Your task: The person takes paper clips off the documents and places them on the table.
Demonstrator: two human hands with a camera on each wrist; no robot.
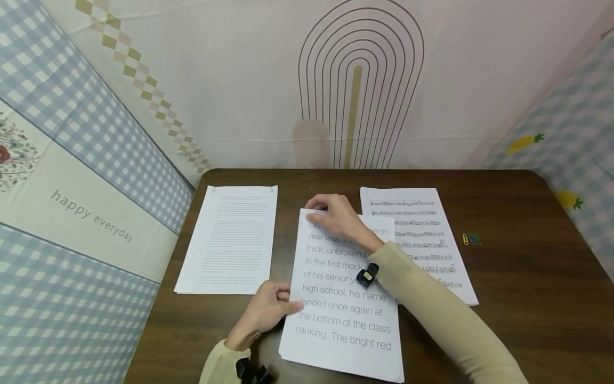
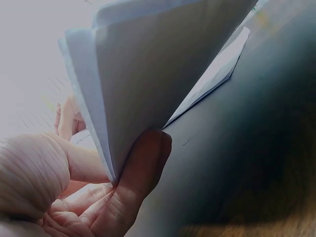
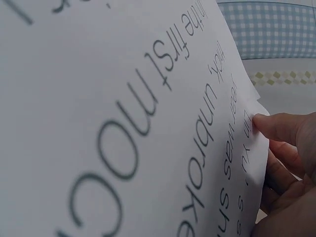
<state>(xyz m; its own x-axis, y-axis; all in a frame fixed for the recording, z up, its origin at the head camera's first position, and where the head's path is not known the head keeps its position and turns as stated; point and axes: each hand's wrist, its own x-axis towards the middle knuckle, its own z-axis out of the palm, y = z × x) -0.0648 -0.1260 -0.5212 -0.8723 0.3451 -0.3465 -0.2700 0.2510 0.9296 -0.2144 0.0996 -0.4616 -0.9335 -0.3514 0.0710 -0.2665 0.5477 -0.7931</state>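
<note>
A stack of paper sheets [image 1: 342, 320] printed in large type slants slightly, raised in front of the person in the head view. The left hand [image 1: 264, 309] pinches its left edge, thumb on the printed face and fingers behind. In the left wrist view the sheets [image 2: 138, 69] stand on edge between thumb and fingers, their layers slightly fanned. At the top left corner, the right hand [image 1: 338, 216] grips the stack. Its thumb presses the printed face in the right wrist view, with the fingers [image 3: 279, 170] curled behind the paper.
Left on the dark wooden table [image 1: 518, 320] lies a text stack [image 1: 235, 240] with paper clips at both top corners. Sheet music [image 1: 417, 250] lies on the right, partly covered by the held sheets and right arm. Several coloured paper clips [image 1: 471, 239] lie beyond it.
</note>
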